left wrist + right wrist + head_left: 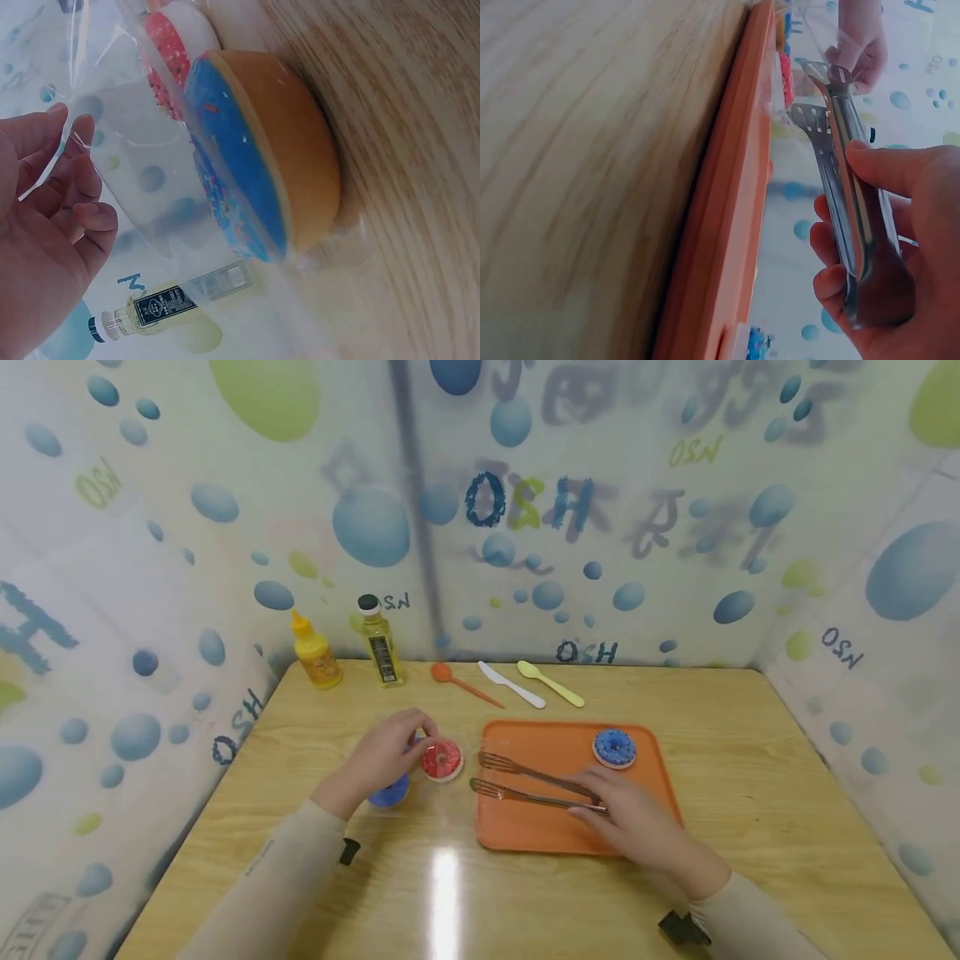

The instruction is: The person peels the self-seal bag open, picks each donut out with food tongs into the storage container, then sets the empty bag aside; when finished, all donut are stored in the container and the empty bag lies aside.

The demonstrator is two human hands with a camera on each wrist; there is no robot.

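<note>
My left hand (381,752) pinches the edge of a clear plastic bag (142,157) between thumb and fingertips. Seen through the film are a toy donut with blue icing (240,165) and one with red icing (171,52). In the head view that blue donut (390,792) is partly covered by my left hand, with the red donut (442,762) just right of the fingers. My right hand (633,818) grips metal tongs (840,172) by the handle end, their slotted tips apart and nothing between them. Below the tongs lies an orange tray (525,837), bearing another blue donut (615,748).
A yellow squeeze bottle (318,662) and an oil bottle (383,647) stand at the back left of the wooden table (765,760). An orange spoon (465,685), a white knife (512,685) and a yellow spoon (551,683) lie behind the tray. Patterned walls enclose the table.
</note>
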